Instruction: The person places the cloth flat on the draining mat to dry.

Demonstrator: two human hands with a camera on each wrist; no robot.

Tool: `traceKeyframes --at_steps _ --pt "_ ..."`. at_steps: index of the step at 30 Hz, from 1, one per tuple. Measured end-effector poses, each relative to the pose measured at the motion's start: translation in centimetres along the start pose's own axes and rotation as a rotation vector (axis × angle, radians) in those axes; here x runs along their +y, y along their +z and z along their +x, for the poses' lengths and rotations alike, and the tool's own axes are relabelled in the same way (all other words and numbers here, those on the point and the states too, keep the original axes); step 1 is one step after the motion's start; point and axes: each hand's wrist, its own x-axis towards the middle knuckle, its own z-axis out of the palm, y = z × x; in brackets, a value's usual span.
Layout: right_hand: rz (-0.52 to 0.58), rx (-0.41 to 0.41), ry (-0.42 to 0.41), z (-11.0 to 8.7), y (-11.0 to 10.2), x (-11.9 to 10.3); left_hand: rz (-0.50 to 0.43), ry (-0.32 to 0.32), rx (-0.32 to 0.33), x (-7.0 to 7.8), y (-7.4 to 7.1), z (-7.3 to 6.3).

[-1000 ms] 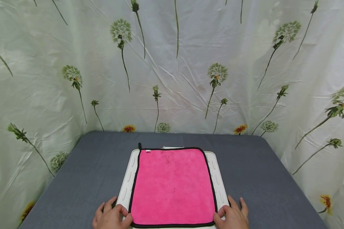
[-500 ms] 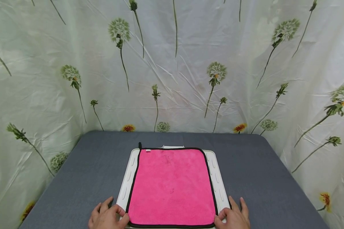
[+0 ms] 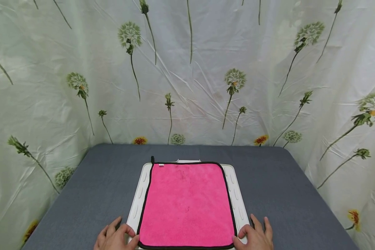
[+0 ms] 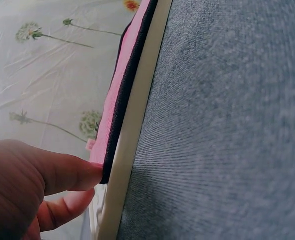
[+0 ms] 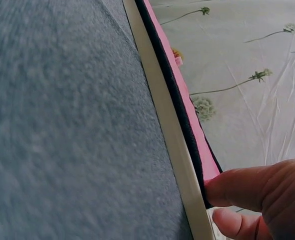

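Note:
A square pink cloth (image 3: 187,205) with a black border is spread flat over a white tray (image 3: 139,198), whose ridged sides show left and right. My left hand (image 3: 114,239) pinches the cloth's near left corner between thumb and forefinger, its other fingers spread beside the tray. At the near right corner my right hand (image 3: 254,238) does the same, thumb on the black edge. In the left wrist view the thumb (image 4: 72,172) lies on the cloth's corner, just above the pale tray edge. The right wrist view shows the other thumb (image 5: 237,187) on its corner.
A grey cloth-covered table (image 3: 278,194) extends around the tray on both sides. Behind it hangs a white curtain (image 3: 203,86) printed with dandelions. A small white label (image 3: 161,165) and a black loop (image 3: 152,159) mark the cloth's far left corner.
My left hand has shifted slightly left, drawing the near left corner of the cloth outward with it. The right hand has barely moved, and the tray stays in place.

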Motion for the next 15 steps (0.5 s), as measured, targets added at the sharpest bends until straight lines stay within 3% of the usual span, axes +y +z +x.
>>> traceKeyframes --at_steps 5,11,15 --pt "0.005 -0.002 -0.006 0.19 0.17 -0.1 -0.005 0.013 0.007 -0.61 0.05 0.19" --pt "0.03 0.023 -0.081 0.02 0.14 -0.38 -0.019 0.014 0.019 -0.74 0.0 0.13" --pt "0.028 0.108 -0.176 -0.23 -0.17 -0.49 -0.05 -0.004 0.027 -0.44 -0.05 -0.1"
